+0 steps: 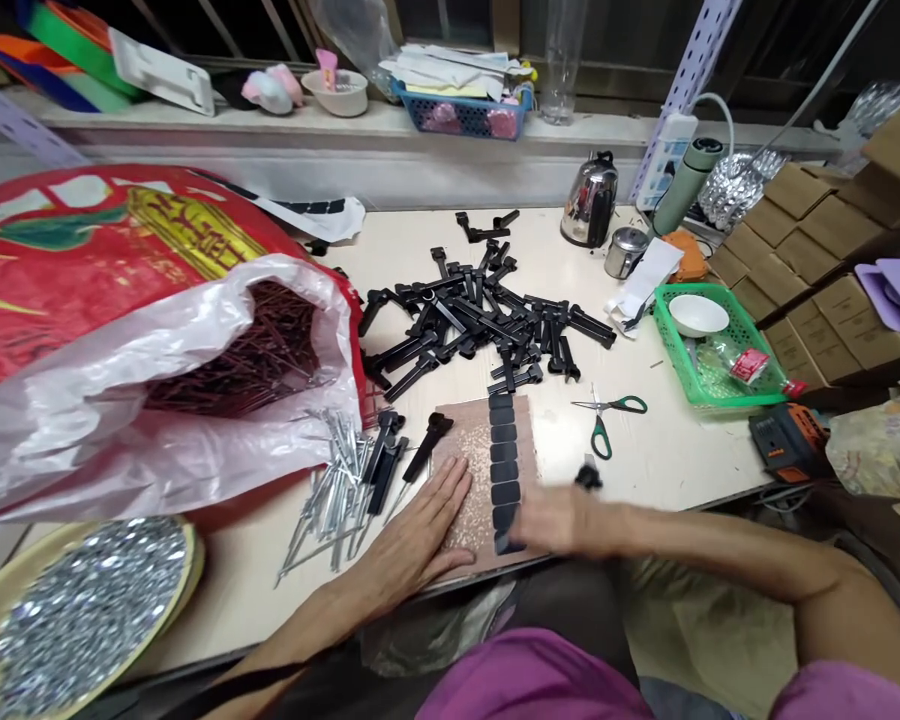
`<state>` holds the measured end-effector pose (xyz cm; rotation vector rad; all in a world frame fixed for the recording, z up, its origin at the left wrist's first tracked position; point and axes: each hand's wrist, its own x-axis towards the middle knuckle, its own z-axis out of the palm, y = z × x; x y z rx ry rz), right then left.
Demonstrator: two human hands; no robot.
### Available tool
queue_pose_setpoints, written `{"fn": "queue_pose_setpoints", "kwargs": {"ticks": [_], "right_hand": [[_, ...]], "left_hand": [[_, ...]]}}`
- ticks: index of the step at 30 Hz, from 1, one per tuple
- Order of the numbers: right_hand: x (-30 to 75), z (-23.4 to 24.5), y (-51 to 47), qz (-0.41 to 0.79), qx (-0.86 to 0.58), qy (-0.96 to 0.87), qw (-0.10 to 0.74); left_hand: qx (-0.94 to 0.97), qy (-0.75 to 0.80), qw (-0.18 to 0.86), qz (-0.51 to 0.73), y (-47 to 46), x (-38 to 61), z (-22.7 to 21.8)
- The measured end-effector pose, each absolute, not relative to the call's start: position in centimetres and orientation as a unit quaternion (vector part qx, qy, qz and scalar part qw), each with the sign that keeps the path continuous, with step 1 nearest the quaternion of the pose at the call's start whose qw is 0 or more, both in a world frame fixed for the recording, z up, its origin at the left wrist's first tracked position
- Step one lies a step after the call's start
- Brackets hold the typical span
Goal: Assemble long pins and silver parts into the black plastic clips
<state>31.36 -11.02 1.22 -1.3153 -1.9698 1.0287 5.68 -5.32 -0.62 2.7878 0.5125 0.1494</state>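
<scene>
My left hand (pixel 420 525) lies flat with fingers stretched out on a brown sheet (pixel 474 450) at the table's front edge. A column of black stick-on pads (pixel 504 455) runs down the sheet's right side. My right hand (pixel 551 520) is smeared by motion at the lowest pad, and its fingers cannot be made out. A small black part (pixel 588 474) sits just beyond it. Silver metal pins (pixel 337 480) and a few black plastic pieces (pixel 397 455) lie left of the sheet. A large heap of black plastic pieces (pixel 480 325) fills the table's middle.
A plastic bag of dark pins (pixel 255 350) rests on a red sack (pixel 82 260) at left. A round tray of silver bits (pixel 82 610) sits front left. Green-handled scissors (pixel 604 420), a green basket (pixel 720 345), a kettle (pixel 591 200) and cardboard boxes (pixel 817 240) stand to the right.
</scene>
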Motion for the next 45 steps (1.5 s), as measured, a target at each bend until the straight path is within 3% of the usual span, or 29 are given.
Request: {"fn": "queue_pose_setpoints", "kwargs": {"ticks": [2,5,9,15,20,22,24,26,28,32,35,38,40,42,45], "right_hand": [[32.5,1.3,-8.4,0.34,-0.499,-0.747,0.279],[33.3,0.9,-6.4,0.155,-0.501,-0.824,0.214],[32.3,-0.1,-9.4,0.138,-0.3,-0.927,0.178],[33.9,1.4,-7.4,0.126,-0.453,-0.853,0.225],[32.1,4.9,-10.2,0.3,-0.51,-0.752,0.29],[30.2,5.6,-13.8,0.478,-0.533,-0.637,0.286],[28.0,5.2,-17.4,0.694,-0.516,-0.447,0.226],[25.9,3.5,-19.7,0.82,-0.498,-0.222,0.171],[24.0,1.1,-20.3,0.853,-0.493,-0.046,0.167],[21.6,-1.7,-18.8,0.812,-0.507,0.107,0.267],[20.6,-0.5,-19.4,0.834,-0.484,0.078,0.253],[20.5,2.4,-20.2,0.871,-0.428,-0.135,0.2],[21.0,3.9,-18.9,0.776,-0.415,-0.434,0.191],[21.3,4.5,-15.4,0.516,-0.421,-0.706,0.238],[21.1,3.6,-8.7,0.148,-0.393,-0.878,0.231]], "left_hand": [[0.971,0.18,0.148,0.048,-5.3,5.7,-0.6],[0.97,0.187,0.147,0.04,-5.4,5.7,-0.7],[0.97,0.188,0.15,0.036,-5.4,5.8,-0.5],[0.968,0.194,0.158,0.04,-5.3,5.7,-0.7],[0.959,0.196,0.204,0.036,-5.2,5.9,-0.4],[0.948,0.206,0.24,0.042,-4.9,5.8,0.3],[0.928,0.244,0.271,0.077,-4.3,5.2,1.3],[0.897,0.311,0.275,0.15,-3.6,4.3,2.5],[0.861,0.38,0.247,0.231,-2.9,3.0,3.7],[0.819,0.456,0.169,0.304,-2.4,-0.4,5.4],[0.798,0.507,0.091,0.312,-2.4,-4.0,5.9],[0.776,0.562,0.019,0.285,-2.4,-8.0,5.3],[0.763,0.594,0.0,0.254,-2.2,-10.4,4.4],[0.757,0.615,0.001,0.221,-2.0,-12.1,3.3],[0.762,0.62,0.012,0.187,-1.6,-13.3,1.7]]}}
